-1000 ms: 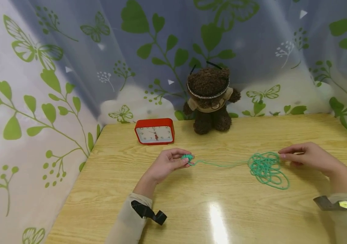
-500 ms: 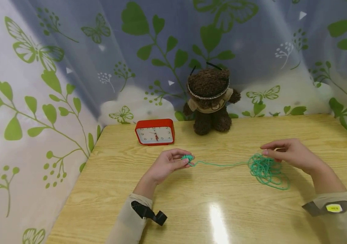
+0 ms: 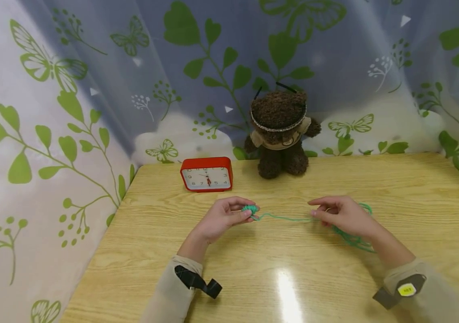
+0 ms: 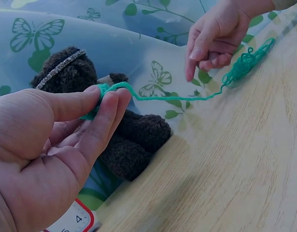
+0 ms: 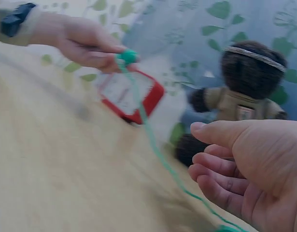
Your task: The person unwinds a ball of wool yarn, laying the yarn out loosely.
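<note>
My left hand (image 3: pixel 220 217) pinches a small wound ball of green yarn (image 3: pixel 250 209) between thumb and fingers, above the table. From the ball a single yarn strand (image 4: pixel 179 98) runs slack to the right, down to a loose heap of the same yarn (image 4: pixel 245 65) on the table. My right hand (image 3: pixel 344 216) hovers over that end of the strand, its fingers loosely bent with nothing between them. In the right wrist view the strand passes below its fingertips (image 5: pixel 199 126). The heap is partly hidden behind the right hand and wrist in the head view.
A red alarm clock (image 3: pixel 207 175) stands at the back left of the wooden table (image 3: pixel 294 269). To its right sits a brown teddy bear (image 3: pixel 279 130) with a headband, against a leaf-and-butterfly patterned curtain (image 3: pixel 197 67). Black straps with small devices circle both sleeves.
My right hand has moved left from the right side of the yarn heap, across it, to over the strand. The left hand keeps its pinch on the ball almost unmoved.
</note>
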Demonstrator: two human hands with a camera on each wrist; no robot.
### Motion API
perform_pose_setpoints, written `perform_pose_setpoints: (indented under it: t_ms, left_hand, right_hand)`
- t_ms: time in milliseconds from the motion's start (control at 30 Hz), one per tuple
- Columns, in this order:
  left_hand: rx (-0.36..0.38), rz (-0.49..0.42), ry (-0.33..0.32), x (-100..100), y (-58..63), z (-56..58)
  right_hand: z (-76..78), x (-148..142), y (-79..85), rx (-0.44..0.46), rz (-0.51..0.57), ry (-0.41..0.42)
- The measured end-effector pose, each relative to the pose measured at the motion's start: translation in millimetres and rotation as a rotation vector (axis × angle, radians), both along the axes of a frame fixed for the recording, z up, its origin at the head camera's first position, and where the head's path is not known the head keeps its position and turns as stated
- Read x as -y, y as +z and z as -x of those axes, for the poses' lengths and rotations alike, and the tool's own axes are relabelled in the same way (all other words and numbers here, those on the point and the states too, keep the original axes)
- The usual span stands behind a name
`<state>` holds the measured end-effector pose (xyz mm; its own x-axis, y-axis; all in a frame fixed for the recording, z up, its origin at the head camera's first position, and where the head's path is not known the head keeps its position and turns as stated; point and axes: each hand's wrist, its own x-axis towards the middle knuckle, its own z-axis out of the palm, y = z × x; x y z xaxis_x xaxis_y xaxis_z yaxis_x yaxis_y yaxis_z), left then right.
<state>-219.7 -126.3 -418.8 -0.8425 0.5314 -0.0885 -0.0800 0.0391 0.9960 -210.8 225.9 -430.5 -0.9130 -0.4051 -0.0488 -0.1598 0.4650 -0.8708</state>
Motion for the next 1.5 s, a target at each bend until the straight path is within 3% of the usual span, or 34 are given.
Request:
perform_pose_setpoints:
  t_ms: [367,800,1067,1500]
  left_hand:
    - [-0.001,0.007,-0.009,-3.0,1.6,-1.7]
    - [-0.003,-0.007,-0.022,-2.2,0.5,-3.4]
    - [-0.002,0.001,-0.025,-1.0,1.8,-2.7]
    - [0.001,-0.011,-0.053,-0.3,1.2,-3.4]
  right_hand:
    - [-13.5,42.6,-9.2,0.069,0.078,0.131]
    - [-21.5,52.7,-15.2,0.091,0.074,0.243]
    - [-18.0,40.4,-8.9,0.076,0.041,0.266]
    - [-9.5,-7.6,24.1,0.030,0.072,0.246]
